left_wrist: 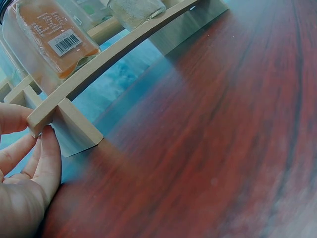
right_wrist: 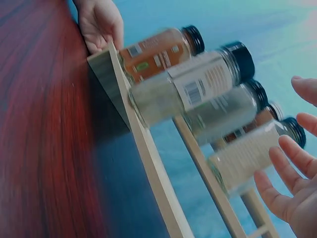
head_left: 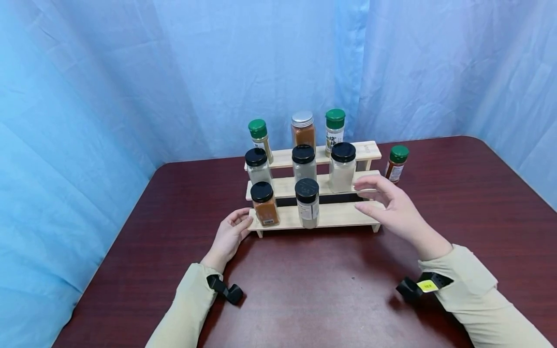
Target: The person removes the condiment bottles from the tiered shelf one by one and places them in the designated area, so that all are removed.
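Observation:
A three-tier wooden spice rack stands on the table, holding several jars. At the left end of its lowest shelf, my left hand pinches the board's corner between thumb and fingers, as the left wrist view shows. My right hand hovers by the rack's right end, fingers spread and holding nothing. Closest to it is a black-lidded jar of pale contents on the middle shelf. The bottom shelf carries an orange-brown spice jar and a black-lidded shaker with a white label.
Two more black-lidded jars share the middle shelf. On top stand a silver-lidded jar and two green-capped bottles. Another green-capped bottle is on the table, right of the rack. Blue curtains hang behind.

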### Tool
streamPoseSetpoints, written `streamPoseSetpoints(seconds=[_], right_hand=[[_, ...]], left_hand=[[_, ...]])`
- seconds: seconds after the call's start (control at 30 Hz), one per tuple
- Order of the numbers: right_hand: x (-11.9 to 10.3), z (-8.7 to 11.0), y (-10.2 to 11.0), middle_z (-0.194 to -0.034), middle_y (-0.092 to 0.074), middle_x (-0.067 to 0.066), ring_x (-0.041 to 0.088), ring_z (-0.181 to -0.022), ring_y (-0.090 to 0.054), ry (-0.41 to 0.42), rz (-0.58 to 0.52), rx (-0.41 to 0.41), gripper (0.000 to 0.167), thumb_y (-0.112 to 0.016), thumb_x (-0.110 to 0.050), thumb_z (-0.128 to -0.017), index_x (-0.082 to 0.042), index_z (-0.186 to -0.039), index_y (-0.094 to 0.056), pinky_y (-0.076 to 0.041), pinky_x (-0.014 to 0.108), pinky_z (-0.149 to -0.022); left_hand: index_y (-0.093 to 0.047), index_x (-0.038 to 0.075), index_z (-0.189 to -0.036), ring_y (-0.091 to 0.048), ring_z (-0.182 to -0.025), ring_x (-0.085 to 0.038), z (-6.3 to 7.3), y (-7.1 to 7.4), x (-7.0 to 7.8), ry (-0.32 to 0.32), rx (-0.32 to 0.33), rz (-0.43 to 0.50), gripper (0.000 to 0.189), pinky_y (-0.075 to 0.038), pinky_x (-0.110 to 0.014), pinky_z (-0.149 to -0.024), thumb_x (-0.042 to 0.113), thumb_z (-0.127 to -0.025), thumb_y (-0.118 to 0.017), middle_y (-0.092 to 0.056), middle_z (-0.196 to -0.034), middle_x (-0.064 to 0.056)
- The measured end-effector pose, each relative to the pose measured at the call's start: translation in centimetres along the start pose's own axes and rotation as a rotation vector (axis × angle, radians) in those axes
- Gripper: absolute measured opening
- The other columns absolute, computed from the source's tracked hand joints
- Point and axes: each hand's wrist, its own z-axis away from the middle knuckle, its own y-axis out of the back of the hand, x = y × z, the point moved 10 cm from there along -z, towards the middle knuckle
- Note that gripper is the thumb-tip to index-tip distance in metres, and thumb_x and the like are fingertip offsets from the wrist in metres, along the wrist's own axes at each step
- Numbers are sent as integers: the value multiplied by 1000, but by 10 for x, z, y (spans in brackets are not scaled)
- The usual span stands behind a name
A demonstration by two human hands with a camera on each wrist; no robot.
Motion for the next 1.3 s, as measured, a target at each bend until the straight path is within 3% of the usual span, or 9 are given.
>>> streamPoseSetpoints(seconds=[0.23,0.4,0.57,0.73,0.93,1.3], right_hand=[[-8,-10,-25,-124,-52,14,9,-108,-56,23,35,-77,44,-67,1,-84,2,-125,-51,-44,12,-90],[-21,-19,-40,-124,-52,16,17,-111,-54,131,31,-95,48,-70,5,-79,6,-123,-51,-44,16,-95],[-31,-24,-50,-125,-53,14,15,-113,-52,201,53,-99,50,-74,5,-76,2,-122,-55,-48,27,-95],[-31,-26,-59,-128,-50,12,16,-118,-48,168,82,-121,50,-76,0,-76,-3,-123,-56,-48,40,-95],[-29,-25,-69,-130,-47,14,23,-118,-48,138,89,-137,53,-77,-3,-76,-3,-123,-55,-46,41,-97],[-20,-20,-78,-128,-48,13,20,-118,-47,134,68,-138,64,-78,-3,-75,-4,-131,-46,-48,41,-95]], left_hand=[[-44,-8,-127,-56,-81,-3,0,-1,0,2,4,8,34,-49,-17,-69,-2,-94,-50,-56,-89,5],[-43,-8,-128,-57,-83,-3,0,-1,0,7,0,8,35,-50,-17,-71,-2,-95,-50,-56,-90,5],[-43,-8,-128,-57,-83,-3,0,-1,0,8,-2,8,35,-50,-17,-71,-2,-95,-50,-56,-91,6],[-44,-8,-127,-57,-82,-3,0,0,0,6,2,17,34,-50,-17,-70,-3,-94,-49,-56,-89,6],[-43,-8,-129,-56,-81,-2,1,-1,0,8,3,17,35,-49,-16,-70,-3,-94,-49,-56,-88,6],[-43,-7,-130,-55,-82,-3,1,-1,0,13,8,-11,36,-48,-16,-70,-2,-94,-50,-55,-90,6]])
